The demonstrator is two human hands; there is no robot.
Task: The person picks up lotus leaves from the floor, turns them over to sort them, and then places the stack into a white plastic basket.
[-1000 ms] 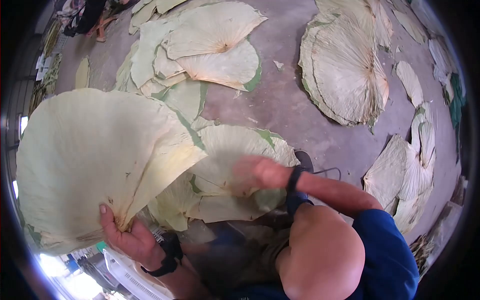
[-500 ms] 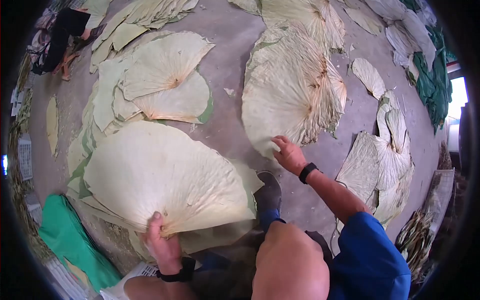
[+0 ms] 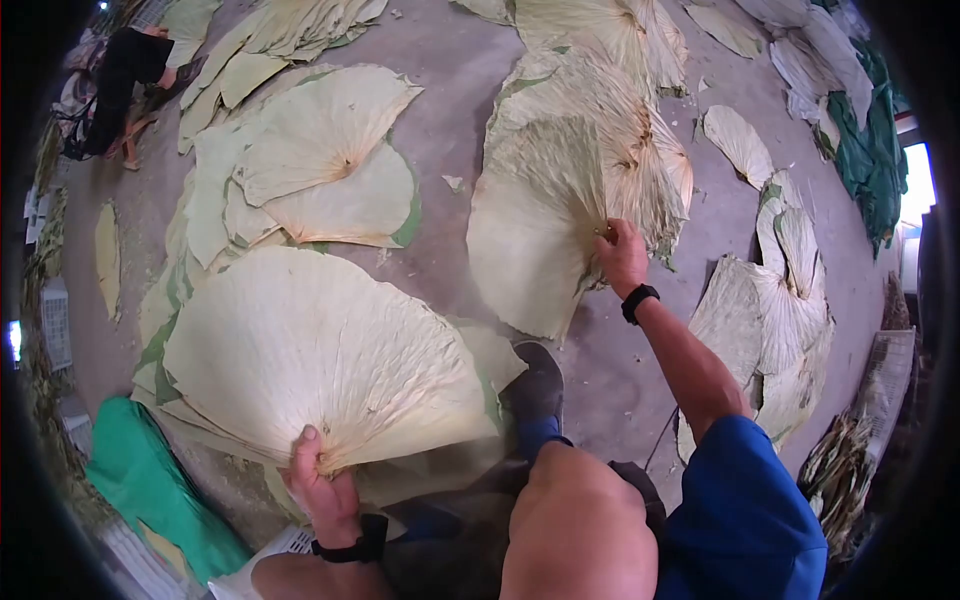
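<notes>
Large pale dried lotus leaves, fan-shaped, lie in piles around me. At the lower left, my left hand (image 3: 325, 485) grips a sheaf of folded lotus leaves (image 3: 310, 350) by its gathered base, thumb on top and fingers hidden underneath. My right hand (image 3: 624, 257) is closed, pinching a single lotus leaf (image 3: 535, 255) at its puckered right edge. That leaf lies tilted over the front of the centre pile (image 3: 570, 90), its lower edge reaching down toward my shoe.
More leaf piles spread at the left (image 3: 325, 130), the top left (image 3: 300, 25) and the right (image 3: 745, 310). Green cloth (image 3: 155, 480) lies at the lower left. A white crate (image 3: 885, 385) stands at the right edge. Another person's dark-clothed leg (image 3: 125, 80) shows at the upper left.
My right hand has moved up and right from the leaf's lower edge to its gathered edge. The leaf has shifted a little toward me. My left hand keeps its hold.
</notes>
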